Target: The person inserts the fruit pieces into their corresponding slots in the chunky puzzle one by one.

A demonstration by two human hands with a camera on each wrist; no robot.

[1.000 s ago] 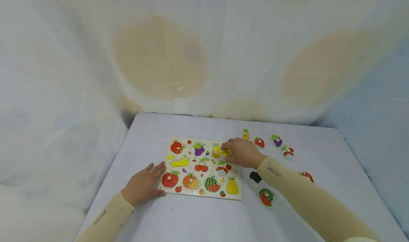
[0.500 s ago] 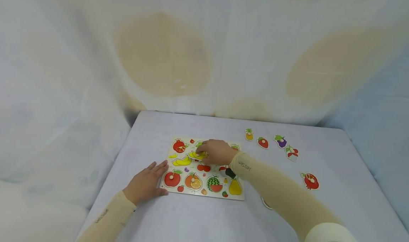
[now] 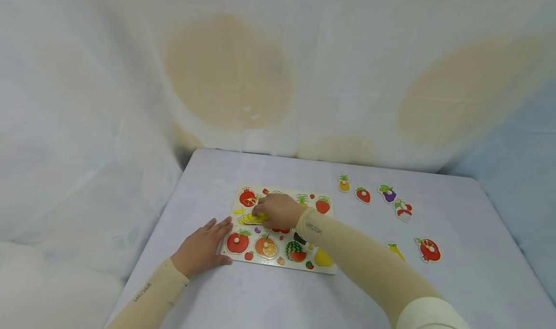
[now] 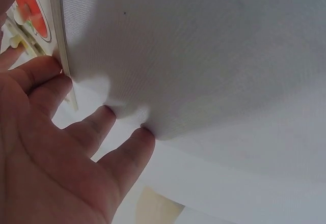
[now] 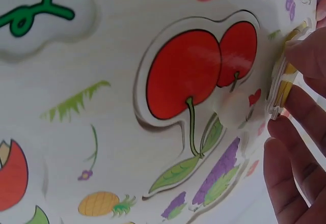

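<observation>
A wooden fruit puzzle board [image 3: 331,270] lies on the table. My right hand [image 3: 280,210] pinches a yellow banana puzzle piece [image 3: 254,218] over the banana picture at the board's left side. In the right wrist view the banana piece [image 5: 282,84] stands tilted between thumb and fingers; whether its edge touches the board I cannot tell. My left hand [image 3: 201,246] lies spread with straight fingers at the board's left edge. The left wrist view shows its fingertips [image 4: 51,67] touching that edge. A knobbed apple piece [image 3: 237,242] and orange piece [image 3: 266,247] sit in the board.
Right of the board lie loose pieces: pineapple [image 3: 344,184], strawberry [image 3: 362,195], grapes [image 3: 387,194], cherries [image 3: 403,210] and pomegranate [image 3: 428,250]. A yellow piece [image 3: 396,251] is partly hidden by the right sleeve [image 3: 365,266]. Pale cloth [image 3: 330,78] hangs behind the table.
My right hand has carried the banana piece leftward across the board, from the upper right to the banana picture. The left hand stays at the board's edge. The view has shifted slightly.
</observation>
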